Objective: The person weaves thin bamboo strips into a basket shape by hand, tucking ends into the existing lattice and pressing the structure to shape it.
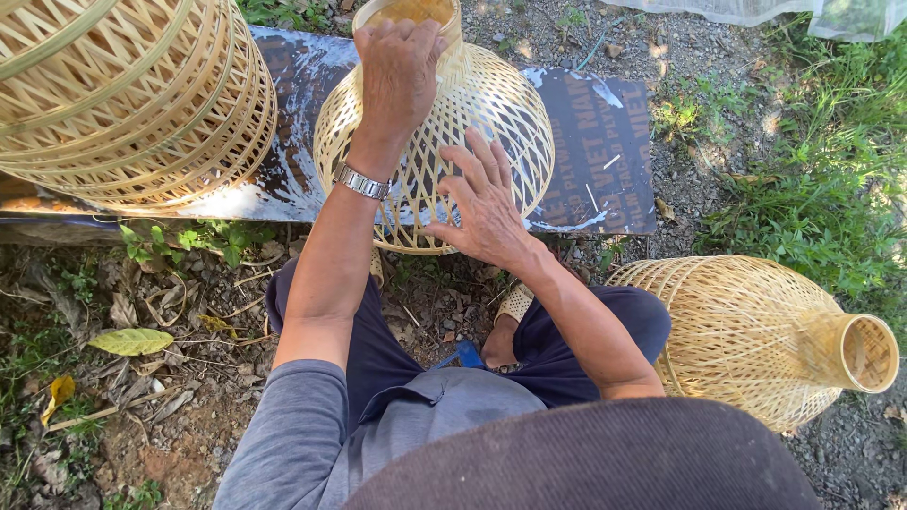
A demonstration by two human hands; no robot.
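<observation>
A stack of woven baskets (123, 104) crowds the upper left. The bell-shaped bamboo basket (510, 123) stands on a dark board (605, 142). The left hand (397, 71) grips its narrow neck; the right hand (487, 203) presses spread fingers on its flank. Another basket (756, 335) lies right.

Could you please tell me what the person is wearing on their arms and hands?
Both hands are bare, without gloves. The left hand has a silver metal-link wristwatch at the wrist, and a grey sleeve covers the upper left arm. The right hand and right forearm carry nothing; no sleeve shows on that arm.
</observation>
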